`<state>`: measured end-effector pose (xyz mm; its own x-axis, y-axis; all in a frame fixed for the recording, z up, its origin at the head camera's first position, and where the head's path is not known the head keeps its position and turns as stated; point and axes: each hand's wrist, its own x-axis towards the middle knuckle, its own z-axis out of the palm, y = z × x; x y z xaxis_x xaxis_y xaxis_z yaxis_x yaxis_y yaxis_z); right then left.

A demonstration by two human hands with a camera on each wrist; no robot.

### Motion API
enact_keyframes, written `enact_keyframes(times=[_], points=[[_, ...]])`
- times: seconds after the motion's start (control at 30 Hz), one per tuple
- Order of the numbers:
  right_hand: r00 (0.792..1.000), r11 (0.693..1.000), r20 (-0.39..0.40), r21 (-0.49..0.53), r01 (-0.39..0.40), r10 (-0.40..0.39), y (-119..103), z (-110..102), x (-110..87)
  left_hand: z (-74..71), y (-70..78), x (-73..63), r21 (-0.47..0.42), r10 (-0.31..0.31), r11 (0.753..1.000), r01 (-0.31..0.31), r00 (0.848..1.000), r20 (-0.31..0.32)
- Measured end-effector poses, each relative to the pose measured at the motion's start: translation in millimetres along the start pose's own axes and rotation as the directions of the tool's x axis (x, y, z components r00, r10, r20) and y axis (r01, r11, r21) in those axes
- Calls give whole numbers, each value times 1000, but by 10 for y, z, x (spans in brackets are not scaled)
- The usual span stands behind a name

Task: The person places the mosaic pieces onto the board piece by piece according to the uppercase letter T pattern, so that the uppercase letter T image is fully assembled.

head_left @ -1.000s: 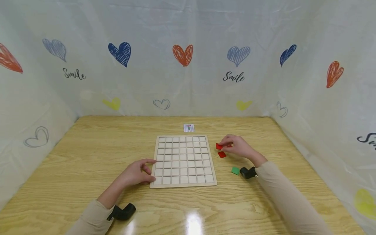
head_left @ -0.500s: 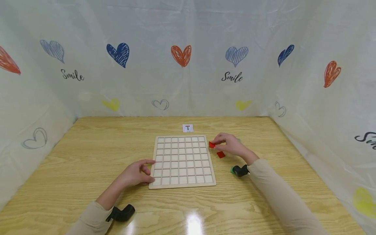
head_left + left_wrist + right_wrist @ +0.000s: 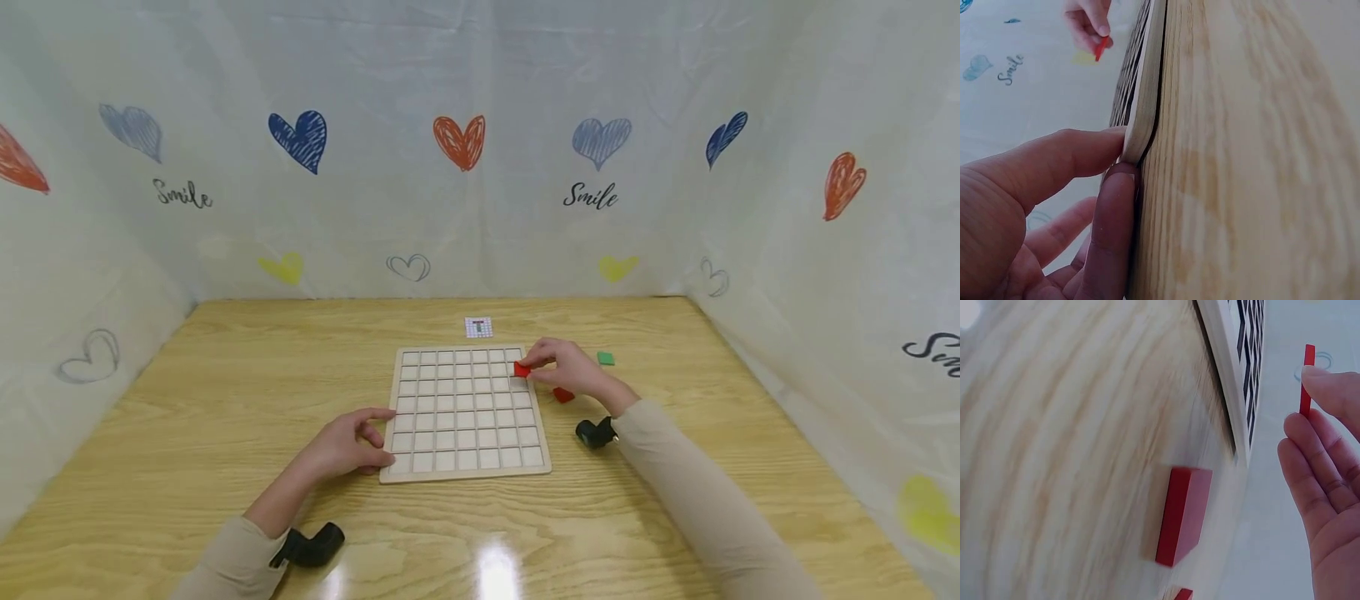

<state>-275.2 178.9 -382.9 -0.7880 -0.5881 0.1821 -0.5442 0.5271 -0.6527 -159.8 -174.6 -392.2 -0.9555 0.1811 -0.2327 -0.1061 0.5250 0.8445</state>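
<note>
A pale wooden grid board (image 3: 467, 478) lies on the table. At its left edge, my left hand (image 3: 348, 443) holds the rim; in the left wrist view one digit lies on top of the rim (image 3: 1150, 94) and another against its side. My right hand (image 3: 566, 367) pinches a red square tile (image 3: 521, 369) between thumb and fingertips, over the board's right column near the far end. The right wrist view shows this red tile (image 3: 1307, 381) edge-on, raised off the table. Another red tile (image 3: 562, 396) rests on the table beside the board, partly hidden by the right hand.
A green tile (image 3: 606, 358) lies right of the right hand. Beyond the board is a small printed pattern card (image 3: 478, 327). Black wrist cameras (image 3: 313, 546) hang from both sleeves. A white curtain with hearts (image 3: 459, 142) encloses the table's back and sides.
My right hand has carried the red tile leftward from the table to over the board's right column. The far green tile has come into sight; the near one is now hidden. The left hand stays put.
</note>
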Motion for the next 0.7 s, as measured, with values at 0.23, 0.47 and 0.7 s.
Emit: enact_keyframes(times=[0.23, 0.47, 0.7], points=[[1000, 999, 27, 35, 4, -5, -18, 92, 81, -8, -31, -23, -14, 6, 1000, -6, 1000, 0], [999, 1000, 39, 25, 9, -10, -81, 117, 152, -15, -35, -4, -39, 49, 998, -48, 999, 22], [998, 1000, 57, -7, 10, -9, -155, 126, 232, -16, -34, 0, -66, 75, 995, -72, 996, 48]])
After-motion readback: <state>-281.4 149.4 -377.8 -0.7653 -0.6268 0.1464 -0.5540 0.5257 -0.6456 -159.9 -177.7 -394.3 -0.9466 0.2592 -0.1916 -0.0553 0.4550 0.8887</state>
